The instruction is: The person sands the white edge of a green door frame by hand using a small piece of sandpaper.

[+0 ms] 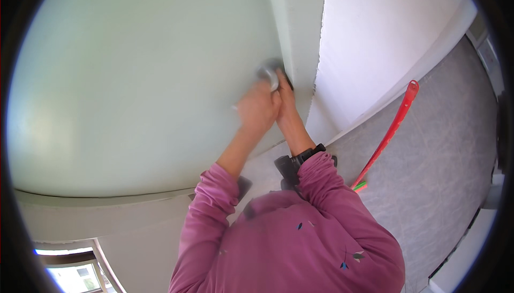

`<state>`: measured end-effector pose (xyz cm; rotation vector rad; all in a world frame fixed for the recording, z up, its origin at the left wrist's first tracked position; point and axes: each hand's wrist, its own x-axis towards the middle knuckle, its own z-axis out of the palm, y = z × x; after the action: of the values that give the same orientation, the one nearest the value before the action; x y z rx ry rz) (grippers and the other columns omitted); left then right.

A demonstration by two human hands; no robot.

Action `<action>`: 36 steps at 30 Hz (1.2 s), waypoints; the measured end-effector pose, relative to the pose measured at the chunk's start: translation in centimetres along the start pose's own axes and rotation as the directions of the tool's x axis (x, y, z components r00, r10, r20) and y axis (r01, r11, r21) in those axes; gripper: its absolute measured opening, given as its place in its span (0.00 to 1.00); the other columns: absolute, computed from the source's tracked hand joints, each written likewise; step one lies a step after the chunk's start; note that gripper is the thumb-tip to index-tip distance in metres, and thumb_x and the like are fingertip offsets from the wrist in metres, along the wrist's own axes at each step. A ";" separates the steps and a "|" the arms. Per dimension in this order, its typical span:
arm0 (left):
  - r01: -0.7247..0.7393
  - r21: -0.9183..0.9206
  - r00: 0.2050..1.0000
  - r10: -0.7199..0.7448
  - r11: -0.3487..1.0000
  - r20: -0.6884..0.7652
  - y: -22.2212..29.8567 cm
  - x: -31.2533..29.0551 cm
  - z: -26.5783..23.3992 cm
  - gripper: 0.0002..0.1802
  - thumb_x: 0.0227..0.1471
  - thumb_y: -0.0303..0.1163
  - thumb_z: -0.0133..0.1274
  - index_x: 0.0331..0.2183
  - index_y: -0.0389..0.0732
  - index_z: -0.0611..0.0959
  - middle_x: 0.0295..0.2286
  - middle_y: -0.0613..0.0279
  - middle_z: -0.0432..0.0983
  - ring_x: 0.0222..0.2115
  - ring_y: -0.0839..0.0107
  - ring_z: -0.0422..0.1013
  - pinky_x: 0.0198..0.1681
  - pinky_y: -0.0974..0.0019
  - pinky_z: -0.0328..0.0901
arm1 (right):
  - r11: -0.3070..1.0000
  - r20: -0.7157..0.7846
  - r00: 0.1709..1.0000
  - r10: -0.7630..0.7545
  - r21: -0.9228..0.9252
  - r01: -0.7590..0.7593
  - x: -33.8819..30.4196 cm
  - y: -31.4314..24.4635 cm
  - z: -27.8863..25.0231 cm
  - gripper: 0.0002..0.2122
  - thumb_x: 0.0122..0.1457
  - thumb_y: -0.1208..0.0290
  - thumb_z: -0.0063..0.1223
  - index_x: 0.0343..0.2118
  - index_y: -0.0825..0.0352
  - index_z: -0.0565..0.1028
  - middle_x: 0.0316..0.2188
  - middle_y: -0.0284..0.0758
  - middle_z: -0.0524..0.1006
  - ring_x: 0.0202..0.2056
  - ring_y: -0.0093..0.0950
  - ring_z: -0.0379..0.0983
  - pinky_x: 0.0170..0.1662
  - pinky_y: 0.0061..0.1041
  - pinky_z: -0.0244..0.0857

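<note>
A pale green panel [134, 79] like a door fills the left and middle of the view. Near its right edge is a silver and dark metal handle [273, 75], blurred by motion. My left hand [257, 108] is closed around it, and a small pale tip shows just beyond that hand's left side. My right hand [287, 102] lies close beside the left, its fingers reaching up against the handle's dark part. The fingertips of both hands are partly hidden or smeared. On my right wrist sits a black band [308, 155].
Right of the panel run a pale frame strip [302, 36] with a ragged edge and a white wall [375, 30]. A red pole [393, 127] with a hanging hole leans over the grey floor [428, 159]. At lower left there is a window [80, 276].
</note>
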<state>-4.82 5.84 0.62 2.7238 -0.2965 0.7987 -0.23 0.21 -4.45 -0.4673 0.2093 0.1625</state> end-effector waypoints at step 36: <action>0.025 0.011 1.000 -0.025 1.000 0.015 -0.2 -0.2 -0.1 0.10 0.38 0.33 0.46 0.25 0.37 0.70 0.19 0.55 0.68 0.18 0.59 0.67 0.20 0.59 0.62 | 0.855 0.174 0.948 -0.265 -0.411 0.315 1.3 1.8 -2.2 0.14 0.53 0.70 0.35 0.40 0.72 0.64 0.34 0.39 0.68 0.36 0.27 0.63 0.39 0.23 0.57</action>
<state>-4.98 6.10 0.53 2.7397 -0.2615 0.7752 0.29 0.95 -7.40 -0.9285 -0.0143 -0.0671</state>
